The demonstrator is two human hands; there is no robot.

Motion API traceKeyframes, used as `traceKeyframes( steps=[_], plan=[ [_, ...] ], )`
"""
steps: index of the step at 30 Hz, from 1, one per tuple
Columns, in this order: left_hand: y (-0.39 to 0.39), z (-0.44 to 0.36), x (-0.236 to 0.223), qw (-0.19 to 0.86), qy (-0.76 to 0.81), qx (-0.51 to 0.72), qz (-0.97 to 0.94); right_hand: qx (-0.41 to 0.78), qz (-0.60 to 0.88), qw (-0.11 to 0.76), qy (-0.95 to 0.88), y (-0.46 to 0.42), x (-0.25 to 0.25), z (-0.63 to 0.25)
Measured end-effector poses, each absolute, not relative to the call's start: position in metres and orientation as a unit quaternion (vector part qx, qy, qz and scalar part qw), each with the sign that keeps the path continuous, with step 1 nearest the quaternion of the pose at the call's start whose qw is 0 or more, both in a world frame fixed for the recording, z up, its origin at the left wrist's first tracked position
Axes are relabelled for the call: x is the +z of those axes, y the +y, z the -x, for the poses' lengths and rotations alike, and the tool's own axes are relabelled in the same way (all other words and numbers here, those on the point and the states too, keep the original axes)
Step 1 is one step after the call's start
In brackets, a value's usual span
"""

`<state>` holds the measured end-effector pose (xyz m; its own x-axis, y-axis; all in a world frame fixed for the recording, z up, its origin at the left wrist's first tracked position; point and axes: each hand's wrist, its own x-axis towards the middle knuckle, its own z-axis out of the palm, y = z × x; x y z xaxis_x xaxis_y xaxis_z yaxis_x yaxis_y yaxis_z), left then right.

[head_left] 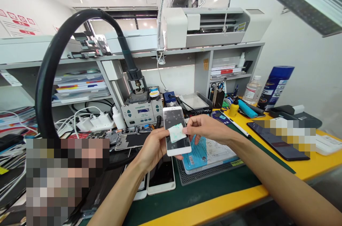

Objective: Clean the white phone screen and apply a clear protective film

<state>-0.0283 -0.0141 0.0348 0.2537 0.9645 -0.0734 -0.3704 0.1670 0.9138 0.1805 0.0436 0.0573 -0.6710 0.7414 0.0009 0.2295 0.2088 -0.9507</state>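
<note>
My left hand (153, 147) holds a white smartphone (174, 116) upright above the bench, screen toward me. My right hand (207, 128) pinches a small pale green-and-white wipe (176, 134) and presses it on the phone's glass near its middle. Below the phone lie blue and white packets (199, 154) on a grey ribbed mat (211, 171). Two more white phones (161, 176) lie flat under my left wrist.
A soldering and hot-air station (143, 110) with a thick black hose (46, 76) stands behind. White chargers (92, 121), a dark phone (278, 140), a blue spray can (275, 87), a clear bottle (252, 92) and tools (217, 96) crowd the yellow-edged bench (213, 204).
</note>
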Motion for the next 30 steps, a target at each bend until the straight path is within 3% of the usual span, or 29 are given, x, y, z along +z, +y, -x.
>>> traceKeyframes(
  steps=[11,30],
  plan=[
    [-0.0159,0.0256,0.0345,0.648,0.395,0.499,-0.419,0.543,0.341,0.298,-0.708,0.0412,0.0592,-0.1763],
    [-0.0141,0.0254,0.0317,0.666,0.374,0.481,-0.430,0.548,0.349,0.311,-0.694,0.0407,0.0571,-0.1742]
  ],
)
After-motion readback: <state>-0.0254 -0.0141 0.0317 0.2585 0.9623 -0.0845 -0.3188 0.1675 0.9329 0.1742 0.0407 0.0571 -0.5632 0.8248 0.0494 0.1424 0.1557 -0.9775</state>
